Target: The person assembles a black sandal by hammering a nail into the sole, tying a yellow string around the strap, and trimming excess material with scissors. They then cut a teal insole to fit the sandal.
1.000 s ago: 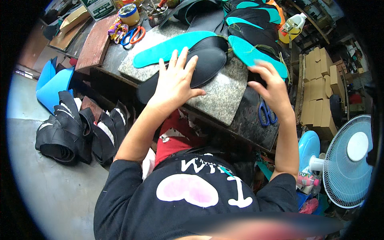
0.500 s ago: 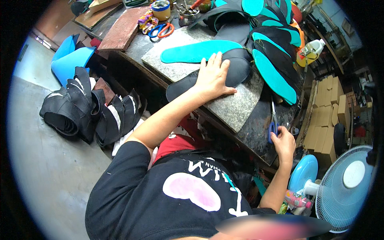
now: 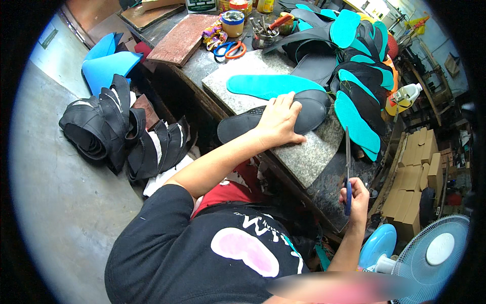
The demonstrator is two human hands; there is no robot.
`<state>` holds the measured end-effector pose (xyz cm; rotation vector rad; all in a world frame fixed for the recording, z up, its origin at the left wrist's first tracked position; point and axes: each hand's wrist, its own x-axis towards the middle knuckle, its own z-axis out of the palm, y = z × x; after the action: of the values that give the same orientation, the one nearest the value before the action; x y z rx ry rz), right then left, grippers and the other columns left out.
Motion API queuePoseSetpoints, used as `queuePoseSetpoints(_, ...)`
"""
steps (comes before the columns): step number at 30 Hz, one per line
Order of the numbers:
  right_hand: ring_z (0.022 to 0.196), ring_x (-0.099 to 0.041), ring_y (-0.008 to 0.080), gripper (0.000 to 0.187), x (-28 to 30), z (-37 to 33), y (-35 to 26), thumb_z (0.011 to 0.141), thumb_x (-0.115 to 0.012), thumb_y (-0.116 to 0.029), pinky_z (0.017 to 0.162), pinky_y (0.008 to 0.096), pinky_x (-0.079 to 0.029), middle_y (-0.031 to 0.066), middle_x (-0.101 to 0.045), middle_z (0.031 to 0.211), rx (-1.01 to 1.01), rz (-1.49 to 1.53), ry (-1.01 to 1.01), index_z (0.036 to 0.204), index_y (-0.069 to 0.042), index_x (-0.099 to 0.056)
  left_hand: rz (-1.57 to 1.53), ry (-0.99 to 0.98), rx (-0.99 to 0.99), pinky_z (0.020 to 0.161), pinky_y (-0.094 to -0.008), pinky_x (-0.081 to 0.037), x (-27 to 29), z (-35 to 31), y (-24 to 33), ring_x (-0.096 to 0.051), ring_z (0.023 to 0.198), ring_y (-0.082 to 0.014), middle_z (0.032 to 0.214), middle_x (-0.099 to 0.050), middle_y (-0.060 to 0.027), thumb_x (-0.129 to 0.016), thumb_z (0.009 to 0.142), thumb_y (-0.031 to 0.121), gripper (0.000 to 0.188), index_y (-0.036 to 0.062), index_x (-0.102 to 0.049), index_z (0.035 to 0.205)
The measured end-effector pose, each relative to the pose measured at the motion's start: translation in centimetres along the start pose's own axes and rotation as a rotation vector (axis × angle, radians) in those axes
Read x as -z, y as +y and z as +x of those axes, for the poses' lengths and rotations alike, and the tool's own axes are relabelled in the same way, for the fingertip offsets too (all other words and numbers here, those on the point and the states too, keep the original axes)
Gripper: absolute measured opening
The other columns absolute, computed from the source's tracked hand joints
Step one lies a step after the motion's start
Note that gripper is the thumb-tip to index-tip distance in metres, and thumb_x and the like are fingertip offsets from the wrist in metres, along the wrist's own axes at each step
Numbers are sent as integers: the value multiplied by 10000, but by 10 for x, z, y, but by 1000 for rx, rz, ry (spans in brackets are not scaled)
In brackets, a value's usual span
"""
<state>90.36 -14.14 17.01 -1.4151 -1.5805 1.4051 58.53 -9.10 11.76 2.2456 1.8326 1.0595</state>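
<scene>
My left hand [image 3: 281,120] lies over a black shoe insole [image 3: 310,112], fingers stretched and thumb spread out to the side, touching it on the stone slab [image 3: 315,161]. Beyond the fingers, a turquoise insole [image 3: 263,86] rests partly beside the black one. At the right edge of the bench my right hand [image 3: 359,198] is closed round the blue handles of a pair of scissors [image 3: 348,175]. Their blades point away from me and look closed, beside the pile of turquoise and black insoles [image 3: 357,121].
Orange-and-blue-handled scissors [image 3: 230,49], a reddish board [image 3: 185,39] and a lidded jar [image 3: 233,24] lie at the back left. Black pieces [image 3: 96,131] are heaped left of the bench. A fan [image 3: 435,253] and cardboard boxes [image 3: 405,190] stand at the right.
My right hand has lifted the scissors by their handles and turned them more upright. My left hand stays on the black insole. The whole view has shifted slightly.
</scene>
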Motion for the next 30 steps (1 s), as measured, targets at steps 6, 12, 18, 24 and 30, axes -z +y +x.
queuePoseSetpoints(6,585,-556,64,148,-11,14,-4,893,-663,-128,541,211,-463,-12,-565,694,22,-211,17,912,-32,-553,-212,158,-59,1046,-468,-383,-1,1,-7,-460,1199,-422,1303,-470,-264,-874,603,340,605,48,-520,996)
queuePoseSetpoints(12,569,-491,70,273,-8,24,-17,771,-783,-208,526,273,-386,-4,-560,623,88,-523,155,860,-37,-591,-263,192,-184,1057,-474,-377,2,-3,-9,-451,1225,-435,1322,-467,-267,-867,604,309,531,54,-541,937)
queuePoseSetpoints(18,569,-510,99,335,-6,25,-25,750,-803,-277,550,295,-406,24,-578,625,55,-744,167,888,-46,-604,-276,210,-169,1019,-470,-412,1,-3,-11,-473,1183,-424,1287,-479,-260,-868,600,291,451,53,-593,868)
queuePoseSetpoints(24,568,-559,85,192,-10,51,-16,923,-629,-218,528,228,-429,10,-565,629,-88,-137,-129,913,-39,-560,-273,196,-194,1035,-459,-406,2,-3,-10,-467,1208,-414,1299,-480,-250,-874,590,257,439,59,-601,871)
queuePoseSetpoints(30,450,-525,90,430,-13,57,-21,934,-612,-469,434,214,-408,21,-560,569,-4,157,-266,883,-43,-587,-273,175,-179,1044,-451,-403,3,-3,-10,-465,1223,-409,1312,-478,-240,-875,574,232,438,69,-607,879)
